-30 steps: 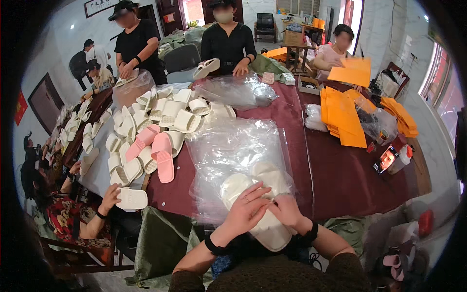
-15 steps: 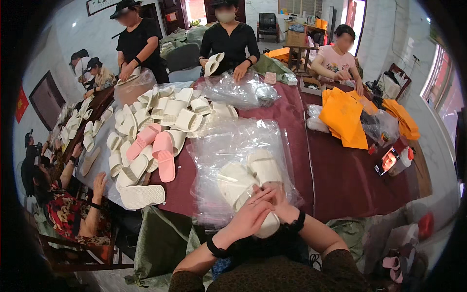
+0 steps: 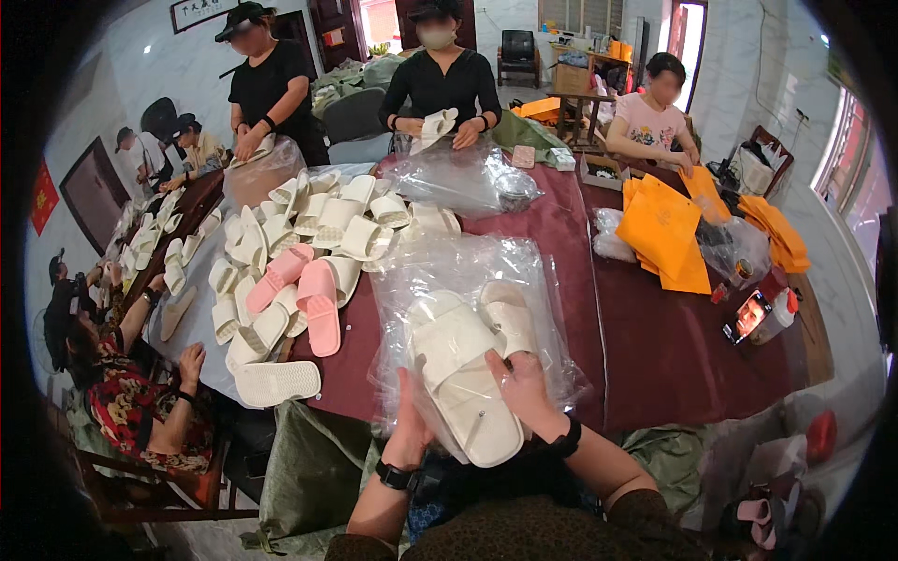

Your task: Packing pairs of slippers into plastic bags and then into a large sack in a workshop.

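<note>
Just in front of me, a cream slipper point(image 3: 456, 332) lies tilted with its heel toward me, over clear plastic bags. My left hand point(image 3: 409, 423) grips its left edge, the fingers partly hidden beneath it. On the opposite side my right hand point(image 3: 526, 391) holds the slippers, its thumb on top by the strap and its other fingers out of sight. A second cream slipper point(image 3: 506, 313) sits behind and to the right, against the first one, with clear film around it. The stack of clear plastic bags point(image 3: 412, 265) spreads out under both slippers.
To the left is a heap of cream slippers point(image 3: 337, 224) with a pink slipper point(image 3: 319, 309) among them. Orange bags point(image 3: 659, 229), a phone point(image 3: 748, 316) and a jar point(image 3: 776, 313) occupy the right. A green sack point(image 3: 313, 467) hangs below the table's front. Several co-workers surround the tables.
My hands, together over the slippers before, have parted to either side. The near slipper now lies fully in view with its heel toward me. The far middle co-worker has turned a slipper.
</note>
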{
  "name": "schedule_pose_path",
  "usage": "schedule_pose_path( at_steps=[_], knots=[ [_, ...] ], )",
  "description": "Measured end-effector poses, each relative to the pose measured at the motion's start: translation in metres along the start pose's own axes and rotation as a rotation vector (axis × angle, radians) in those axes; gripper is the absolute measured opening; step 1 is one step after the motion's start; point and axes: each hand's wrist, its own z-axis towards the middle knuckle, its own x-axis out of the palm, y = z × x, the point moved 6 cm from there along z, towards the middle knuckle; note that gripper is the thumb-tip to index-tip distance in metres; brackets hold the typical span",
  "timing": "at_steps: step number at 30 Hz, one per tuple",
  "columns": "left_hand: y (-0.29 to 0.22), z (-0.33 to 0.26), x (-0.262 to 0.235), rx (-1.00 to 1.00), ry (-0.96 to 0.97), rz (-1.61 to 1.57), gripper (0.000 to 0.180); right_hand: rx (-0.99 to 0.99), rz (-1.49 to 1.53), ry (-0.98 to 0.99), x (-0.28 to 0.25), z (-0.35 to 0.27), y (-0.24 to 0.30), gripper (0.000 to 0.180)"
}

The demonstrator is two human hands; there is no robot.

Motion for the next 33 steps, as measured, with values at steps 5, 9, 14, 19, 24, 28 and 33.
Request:
schedule_pose_path(
  at_steps=[5,9,14,19,24,28,33],
  knots=[
    [0.03,-0.008,0.02,-0.105,0.378,-0.253,0.098,-0.005,0.045,0.012,0.008,0.007,0.006,0.045],
    [0.064,-0.025,0.007,-0.297,0.363,-0.045,0.08,-0.048,-0.062,-0.079,0.011,0.022,-0.011,0.046],
    [0.061,-0.029,0.031,-0.493,0.407,-0.185,0.066,-0.068,-0.157,-0.095,0.016,0.048,-0.03,0.043],
    [0.034,-0.033,0.004,-0.252,0.058,0.454,0.074,-0.143,-0.216,0.066,0.019,0.047,-0.028,0.036],
    [-0.027,-0.059,0.038,0.071,-0.153,1.5,0.094,-0.426,-0.095,0.189,-0.019,-0.019,0.036,0.024],
    [-0.043,-0.048,0.053,0.413,-0.246,1.778,0.105,-0.518,-0.145,0.153,-0.061,-0.056,0.032,0.049],
    [-0.035,-0.018,0.033,0.421,-0.21,1.811,0.102,-0.312,-0.377,-0.142,-0.09,-0.039,0.036,0.081]
  ],
)
